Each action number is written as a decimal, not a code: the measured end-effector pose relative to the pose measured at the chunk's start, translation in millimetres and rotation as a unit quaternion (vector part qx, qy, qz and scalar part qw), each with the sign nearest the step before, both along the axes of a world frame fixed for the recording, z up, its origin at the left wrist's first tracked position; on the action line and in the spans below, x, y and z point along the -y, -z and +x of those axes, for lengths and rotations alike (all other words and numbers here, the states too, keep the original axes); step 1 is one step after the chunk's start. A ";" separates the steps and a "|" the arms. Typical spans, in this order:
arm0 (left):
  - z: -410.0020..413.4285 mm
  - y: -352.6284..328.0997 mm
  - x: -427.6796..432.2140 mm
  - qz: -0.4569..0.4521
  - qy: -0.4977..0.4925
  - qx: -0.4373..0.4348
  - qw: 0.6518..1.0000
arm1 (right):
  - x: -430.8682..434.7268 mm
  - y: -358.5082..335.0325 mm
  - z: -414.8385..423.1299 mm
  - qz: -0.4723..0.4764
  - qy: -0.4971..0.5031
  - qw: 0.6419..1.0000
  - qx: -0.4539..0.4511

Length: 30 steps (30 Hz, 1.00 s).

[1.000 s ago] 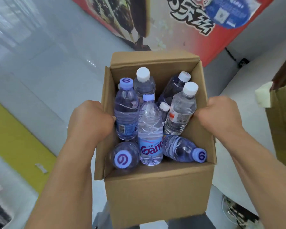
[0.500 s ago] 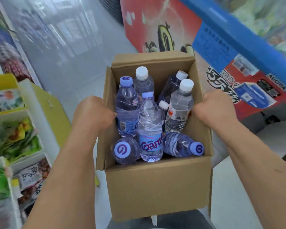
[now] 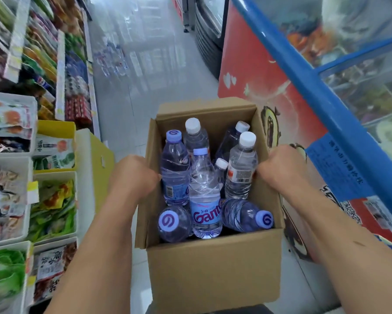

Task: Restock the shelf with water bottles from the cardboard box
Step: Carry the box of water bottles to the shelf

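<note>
Head view: left hand (image 3: 132, 175) and right hand (image 3: 281, 167) each grip a side wall of the cardboard box (image 3: 213, 268) of water bottles (image 3: 205, 196), mid-frame.

The cardboard box (image 3: 213, 268) is showing matt brown corrugated board, dull and slightly fibrous, with raw cut edges along its rim. The water bottles (image 3: 204, 191) inside it are gleaming as thin, clear, ribbed plastic that is catching highlights. Their caps (image 3: 247, 139) are looking like smooth opaque plastic, white or lilac. 1 bottle is wearing a glossy blue film label (image 3: 206, 217). The floor (image 3: 145, 64) is reflecting light like polished pale tile. The freezer (image 3: 247, 87) is presenting a smooth, glossy red printed side, a blue rim (image 3: 297, 71) of paint or plastic, and glass lids (image 3: 360, 87). The packets (image 3: 52, 207) on the left are shining like crinkled plastic film.
</note>
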<state>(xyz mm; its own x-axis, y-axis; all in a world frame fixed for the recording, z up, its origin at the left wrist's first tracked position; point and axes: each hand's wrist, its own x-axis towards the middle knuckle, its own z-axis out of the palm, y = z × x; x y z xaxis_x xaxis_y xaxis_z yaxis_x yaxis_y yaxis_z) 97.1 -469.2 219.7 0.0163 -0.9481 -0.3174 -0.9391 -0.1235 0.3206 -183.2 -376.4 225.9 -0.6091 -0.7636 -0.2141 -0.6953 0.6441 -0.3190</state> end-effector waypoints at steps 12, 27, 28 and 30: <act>-21.8 6.3 173.2 0.021 -0.028 -0.010 0.999 | 175.6 7.2 -21.0 0.012 -0.004 1.000 0.017; -95.6 -17.3 378.9 0.026 -0.133 -0.022 0.991 | 450.9 6.3 -106.3 -0.011 -0.126 0.991 0.041; -100.1 -19.7 391.6 0.028 -0.142 -0.024 0.989 | 468.6 2.9 -110.9 -0.013 -0.138 0.989 0.040; -107.1 -24.1 420.4 0.025 -0.159 -0.029 0.986 | 505.5 -3.4 -119.4 -0.019 -0.155 0.987 0.033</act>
<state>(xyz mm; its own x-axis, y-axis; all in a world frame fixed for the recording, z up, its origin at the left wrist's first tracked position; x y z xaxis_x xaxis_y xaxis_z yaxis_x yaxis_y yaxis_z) -10.0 -889.6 243.9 0.2911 -0.8814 -0.3721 -0.8302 -0.4260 0.3596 -302.6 -881.9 229.3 -0.3302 -0.9195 -0.2134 -0.8337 0.3901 -0.3908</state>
